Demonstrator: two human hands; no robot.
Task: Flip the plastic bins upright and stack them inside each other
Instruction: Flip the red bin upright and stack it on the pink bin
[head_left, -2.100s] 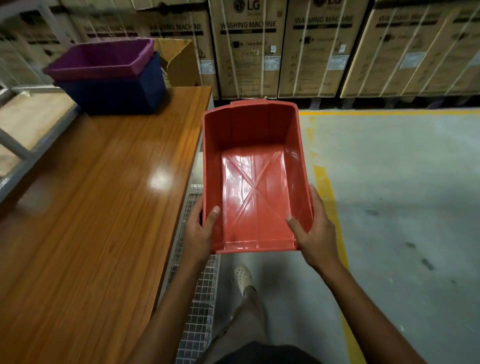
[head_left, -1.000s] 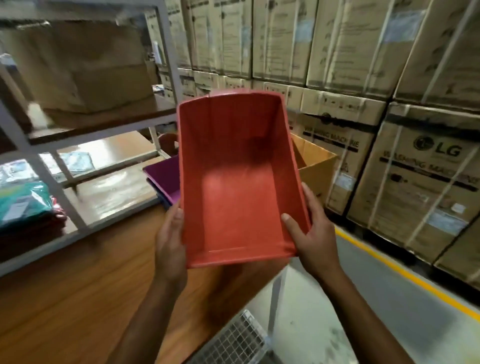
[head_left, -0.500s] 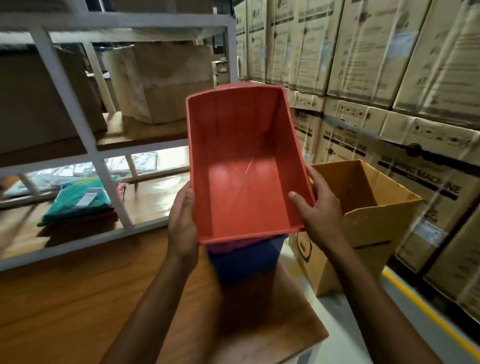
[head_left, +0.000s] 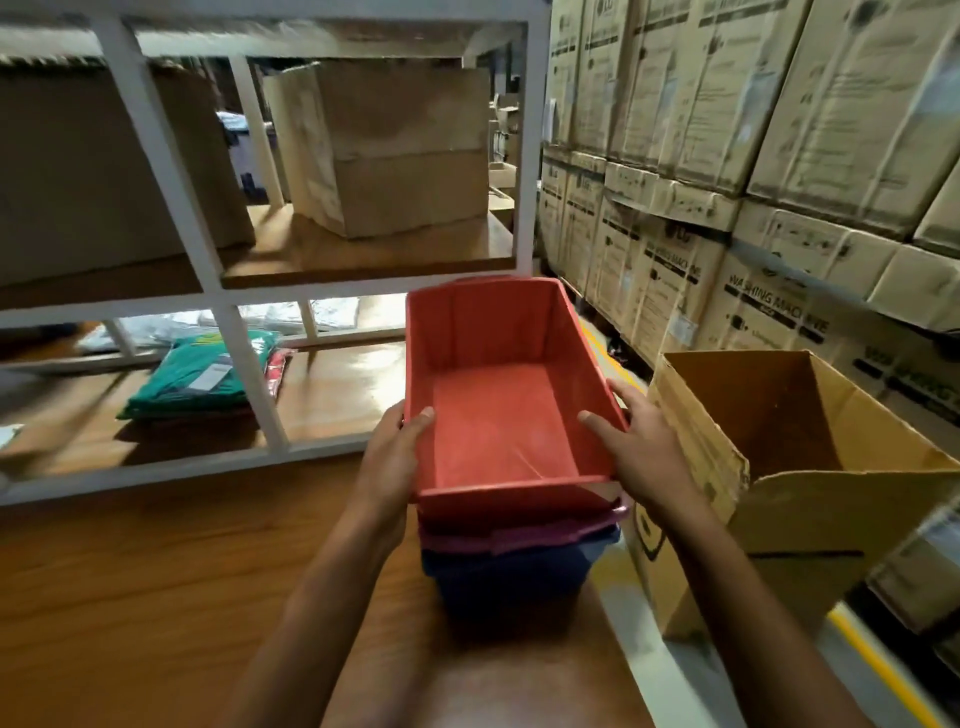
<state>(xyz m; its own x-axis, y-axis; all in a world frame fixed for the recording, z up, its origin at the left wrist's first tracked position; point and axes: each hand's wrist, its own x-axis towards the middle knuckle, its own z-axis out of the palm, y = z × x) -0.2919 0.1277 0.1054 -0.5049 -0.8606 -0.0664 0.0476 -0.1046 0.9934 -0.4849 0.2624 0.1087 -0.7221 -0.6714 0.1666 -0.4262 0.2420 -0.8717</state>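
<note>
Near the right edge of the table, both hands clasp the red bin: the left hand on its left rim, the right hand on its right, thumbs inside. It is upright and sunk into the purple bin, which nests in the blue bin. The stacking looks all but finished, with only seating and letting go left. Room is tight on the right, where an open cardboard box stands just beside the stack. Beyond, the shelf rack closes the table's far edge.
</note>
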